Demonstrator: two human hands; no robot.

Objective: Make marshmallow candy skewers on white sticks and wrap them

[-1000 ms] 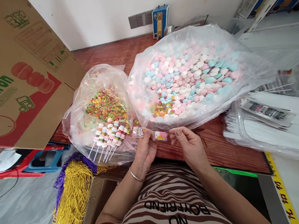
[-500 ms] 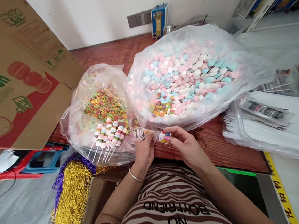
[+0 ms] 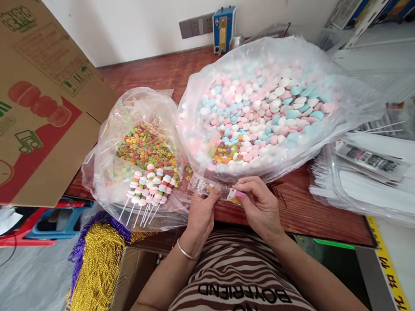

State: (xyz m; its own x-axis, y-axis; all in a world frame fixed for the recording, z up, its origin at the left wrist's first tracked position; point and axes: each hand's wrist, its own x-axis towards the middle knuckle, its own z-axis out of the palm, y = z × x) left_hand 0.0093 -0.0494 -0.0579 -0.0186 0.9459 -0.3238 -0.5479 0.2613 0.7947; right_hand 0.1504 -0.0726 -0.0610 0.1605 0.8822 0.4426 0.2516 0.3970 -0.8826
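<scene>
Hidden/unclear: fingertips of both hands cover part of the wrapper; what is inside it cannot be made out. Print on it is too small to read. The cardboard box (image 3: 24,99) is cut off at the top and left edges, its lettering partly out of view. The packets in the clear tray (image 3: 380,179) at right are blurred.

Wrapper: small clear sleeve (image 3: 216,189), tilted, its left end higher, held over the near edge of the wooden table (image 3: 299,210), just in front of the two candy bags. Left end carries dark print on a pale patch; right end shows a pink and yellow picture.

Left hand (image 3: 201,211): fingers narrowly pinched on the sleeve's middle and left part; a silver bangle (image 3: 185,252) on the wrist.

Right hand (image 3: 261,206): fingers curled in, pinching the sleeve's right end at the coloured picture.

Large bag (image 3: 268,106): open clear plastic, full of pink, white and blue round candies, a few coloured rings at its near side.

Small bag (image 3: 137,147): coloured ring candies; a bunch of finished candy skewers (image 3: 150,184) lies on its near part, sticks pointing toward the person.

Beads: gold and purple strands (image 3: 98,276) hang below the table's left corner.

Writing: box reads "caron" in green; shirt (image 3: 241,288) reads "NO BOYFRIEND", seen upside down.
</scene>
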